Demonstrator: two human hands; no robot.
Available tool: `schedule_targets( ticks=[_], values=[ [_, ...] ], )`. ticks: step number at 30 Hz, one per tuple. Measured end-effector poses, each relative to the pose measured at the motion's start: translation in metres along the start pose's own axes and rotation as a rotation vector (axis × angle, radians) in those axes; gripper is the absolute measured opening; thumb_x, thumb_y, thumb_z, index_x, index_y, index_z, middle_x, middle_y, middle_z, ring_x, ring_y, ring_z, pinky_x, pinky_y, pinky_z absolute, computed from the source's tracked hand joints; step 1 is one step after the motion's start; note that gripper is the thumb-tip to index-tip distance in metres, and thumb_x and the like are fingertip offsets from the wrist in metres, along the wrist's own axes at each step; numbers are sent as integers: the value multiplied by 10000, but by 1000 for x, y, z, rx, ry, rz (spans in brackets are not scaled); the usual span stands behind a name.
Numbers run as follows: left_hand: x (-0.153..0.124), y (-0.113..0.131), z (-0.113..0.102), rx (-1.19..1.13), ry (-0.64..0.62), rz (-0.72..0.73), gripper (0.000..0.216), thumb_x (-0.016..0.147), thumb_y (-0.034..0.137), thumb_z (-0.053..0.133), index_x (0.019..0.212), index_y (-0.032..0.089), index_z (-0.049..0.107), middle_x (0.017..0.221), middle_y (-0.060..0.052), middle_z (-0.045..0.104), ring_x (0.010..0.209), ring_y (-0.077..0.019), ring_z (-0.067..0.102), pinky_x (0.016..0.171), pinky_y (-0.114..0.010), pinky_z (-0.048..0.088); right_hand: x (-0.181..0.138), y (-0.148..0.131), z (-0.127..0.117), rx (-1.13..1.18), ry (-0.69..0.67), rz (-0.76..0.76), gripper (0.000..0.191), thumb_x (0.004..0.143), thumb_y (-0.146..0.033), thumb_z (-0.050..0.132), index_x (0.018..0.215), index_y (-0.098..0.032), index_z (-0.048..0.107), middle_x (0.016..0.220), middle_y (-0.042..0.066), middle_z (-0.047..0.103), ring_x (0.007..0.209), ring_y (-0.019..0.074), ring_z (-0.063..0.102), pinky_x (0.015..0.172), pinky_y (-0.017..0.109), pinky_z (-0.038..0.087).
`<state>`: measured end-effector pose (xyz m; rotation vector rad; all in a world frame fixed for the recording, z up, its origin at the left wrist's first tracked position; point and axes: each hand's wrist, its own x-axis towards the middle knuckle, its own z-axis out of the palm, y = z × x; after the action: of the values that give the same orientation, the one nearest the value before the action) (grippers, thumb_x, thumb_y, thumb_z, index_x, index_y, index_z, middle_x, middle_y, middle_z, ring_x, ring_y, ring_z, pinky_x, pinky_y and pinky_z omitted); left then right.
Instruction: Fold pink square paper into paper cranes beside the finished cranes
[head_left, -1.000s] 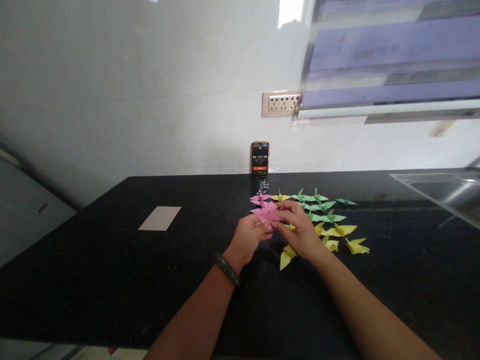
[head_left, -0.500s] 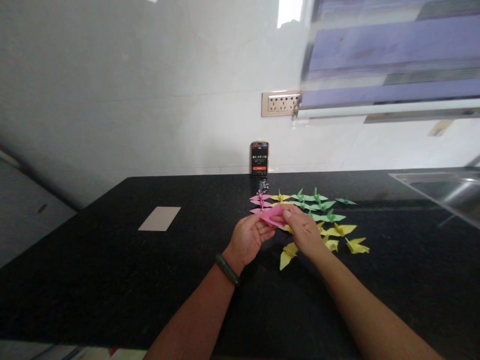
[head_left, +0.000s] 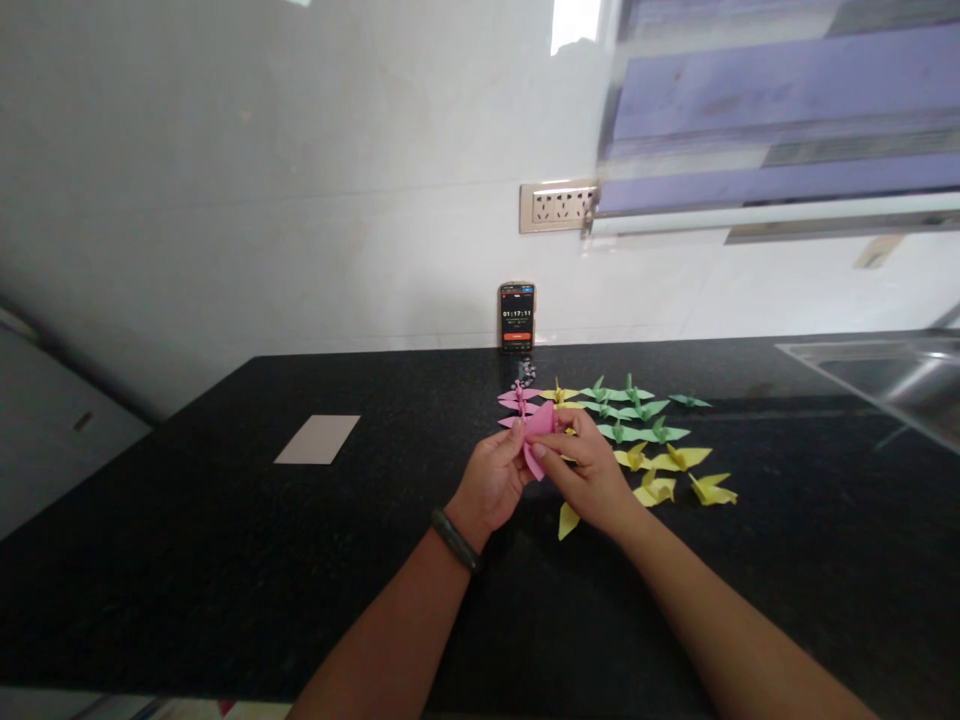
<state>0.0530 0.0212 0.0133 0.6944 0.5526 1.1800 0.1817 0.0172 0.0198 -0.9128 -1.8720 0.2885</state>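
A folded piece of pink origami paper (head_left: 539,424) is held up between both hands above the counter. My left hand (head_left: 491,478) pinches its left side between thumb and fingers. On its right side, the thumb and fingers of my right hand (head_left: 592,475) are closed on the lower part of the paper. Just behind the hands lie pink paper cranes (head_left: 517,396), yellow paper cranes (head_left: 679,458) and green paper cranes (head_left: 641,410) in rows. My right hand partly covers another yellow crane (head_left: 568,520).
A stack or sheet of pale square paper (head_left: 318,440) lies on the black counter (head_left: 187,540) at left. Against the wall stands a phone (head_left: 517,318) showing a timer. A metal sink (head_left: 900,385) is at the right, and a socket (head_left: 556,207) is on the wall.
The pink paper has been turned from lying flat across my left fingers to standing more upright. My right hand has shifted slightly left and down, its fingers now curled at the paper's lower part.
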Motion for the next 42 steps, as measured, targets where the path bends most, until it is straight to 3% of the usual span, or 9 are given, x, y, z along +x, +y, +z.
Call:
schedule_targets(
  ticks=[8,11,13,14,16,18,22,37,42],
  values=[
    [-2,3,7,-12,24,35,270,757,325,591,871,84,635,811,-73,653,648,-99,573,621,-213,438,-1,-7,-3,60,-21,5,136,758,-204,547,660,-208,641,970,64,489,964,212,485,836,383,418],
    [-2,3,9,27,36,35,308,736,352,608,871,77,640,784,-75,653,662,-117,582,649,-235,445,-1,-4,3,180,95,169,119,729,-235,580,621,-190,559,946,62,492,911,197,507,713,327,464],
    [-2,2,10,59,27,33,329,726,371,612,867,76,646,780,-83,654,706,-142,594,679,-256,451,0,3,7,300,209,313,110,707,-261,605,771,-204,537,908,46,509,797,164,526,585,268,464],
    [-2,0,10,74,22,32,333,719,375,617,863,77,650,778,-86,654,721,-151,597,689,-265,453,0,6,8,346,260,370,207,696,-274,617,871,-212,528,844,24,519,703,140,521,565,259,457],
    [-3,-3,10,108,22,37,328,704,372,631,850,80,660,759,-82,653,714,-154,596,688,-274,455,0,12,9,390,246,438,279,689,-303,621,933,-198,538,761,2,533,622,122,501,555,252,444],
    [-3,-6,9,155,35,49,317,692,362,643,837,81,666,728,-69,647,669,-138,584,663,-269,453,-1,16,8,371,197,475,199,719,-343,588,822,-173,594,710,7,554,614,124,499,565,249,433],
    [-3,-10,5,263,73,75,313,687,361,643,821,79,672,660,-38,615,579,-99,529,605,-241,433,-2,14,6,387,187,546,243,736,-386,566,743,-154,638,625,6,555,534,113,467,491,234,399],
    [-5,-4,6,646,189,188,311,658,408,640,623,99,655,514,8,533,474,-75,405,447,-190,304,1,4,1,326,123,522,262,697,-408,599,609,-161,597,522,-22,505,464,94,423,427,211,341],
    [-7,-5,13,438,138,16,388,712,469,568,830,108,647,704,-58,640,567,-119,566,506,-204,410,1,10,1,332,309,621,261,701,-414,595,654,-158,599,483,-34,499,420,91,415,410,216,343]
  ],
)
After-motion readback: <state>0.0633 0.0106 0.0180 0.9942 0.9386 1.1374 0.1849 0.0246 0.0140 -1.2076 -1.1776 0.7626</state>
